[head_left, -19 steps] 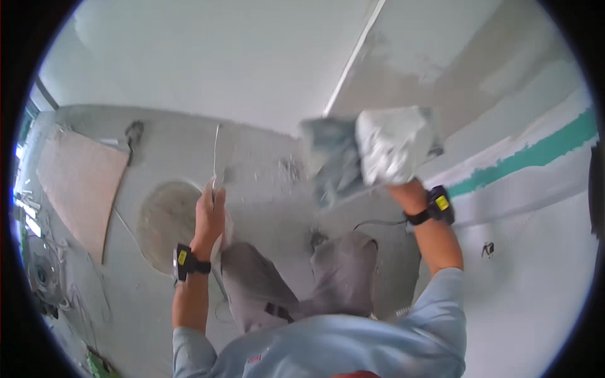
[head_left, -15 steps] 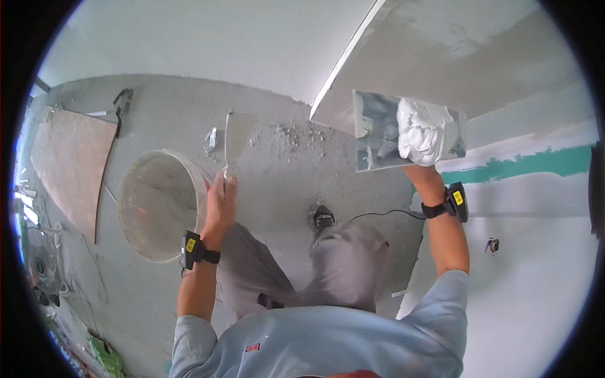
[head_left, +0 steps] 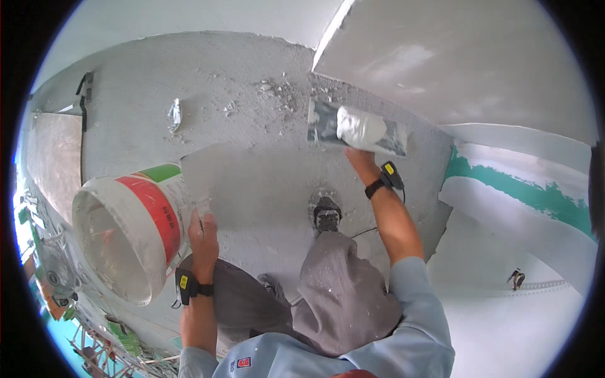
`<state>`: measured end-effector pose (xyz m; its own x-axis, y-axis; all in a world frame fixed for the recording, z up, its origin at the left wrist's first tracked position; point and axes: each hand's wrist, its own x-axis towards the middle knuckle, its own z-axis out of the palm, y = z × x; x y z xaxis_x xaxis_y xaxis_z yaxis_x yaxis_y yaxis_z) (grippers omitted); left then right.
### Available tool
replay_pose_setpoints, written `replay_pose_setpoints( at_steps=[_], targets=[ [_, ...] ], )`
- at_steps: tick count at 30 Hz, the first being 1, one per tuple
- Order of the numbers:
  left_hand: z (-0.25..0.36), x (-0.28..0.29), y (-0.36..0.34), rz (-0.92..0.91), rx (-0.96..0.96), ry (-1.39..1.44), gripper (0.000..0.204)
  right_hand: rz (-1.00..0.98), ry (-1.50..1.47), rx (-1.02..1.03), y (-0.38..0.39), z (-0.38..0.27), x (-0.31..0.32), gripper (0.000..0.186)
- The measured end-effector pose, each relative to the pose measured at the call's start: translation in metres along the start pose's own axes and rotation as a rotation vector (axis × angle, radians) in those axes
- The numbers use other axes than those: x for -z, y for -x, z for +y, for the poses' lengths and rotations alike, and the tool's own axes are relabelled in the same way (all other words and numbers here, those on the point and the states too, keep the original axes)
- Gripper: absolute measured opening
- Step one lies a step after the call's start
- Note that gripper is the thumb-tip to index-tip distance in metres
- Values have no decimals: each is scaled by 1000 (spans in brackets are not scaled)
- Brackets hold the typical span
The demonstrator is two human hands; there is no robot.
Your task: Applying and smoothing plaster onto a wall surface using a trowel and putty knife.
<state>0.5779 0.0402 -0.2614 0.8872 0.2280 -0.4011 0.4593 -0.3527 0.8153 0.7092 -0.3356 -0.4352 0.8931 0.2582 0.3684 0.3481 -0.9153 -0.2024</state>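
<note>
My left hand (head_left: 204, 242) is closed round the handle of a putty knife (head_left: 207, 173), whose wide grey blade points away from me. Right beside that hand is a large white bucket (head_left: 171, 200) with a red and green band, tipped so its open mouth faces left and toward me. Farther off to the right, my right hand (head_left: 361, 162) grips a flat metal plastering trowel (head_left: 325, 125) from beneath; its handle is hidden. A thick heap of white putty (head_left: 362, 127) sits on the plate.
Crumbs of plaster (head_left: 277, 93) and a crumpled whitish scrap (head_left: 175, 115) lie on the grey floor. A smooth panel (head_left: 454, 63) juts in at upper right, above a wall with a green strip (head_left: 517, 189). A board (head_left: 55, 157) and a fan-like machine (head_left: 57, 277) are at left.
The trowel with its putty has moved left and is lower in view. The bucket now shows its banded side, and the knife blade has turned broadside. My view has shifted, and my legs stand differently.
</note>
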Motion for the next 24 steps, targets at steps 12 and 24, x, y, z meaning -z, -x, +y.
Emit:
replay_pose_setpoints(
  at_steps=[12,24],
  targets=[
    [-2,-12,-24,111,34,79,28,-343,33,-335,-41,65,-36,38],
    [5,-13,-20,141,-9,140,22,-632,-241,-450,-72,78,-10,34]
  ],
)
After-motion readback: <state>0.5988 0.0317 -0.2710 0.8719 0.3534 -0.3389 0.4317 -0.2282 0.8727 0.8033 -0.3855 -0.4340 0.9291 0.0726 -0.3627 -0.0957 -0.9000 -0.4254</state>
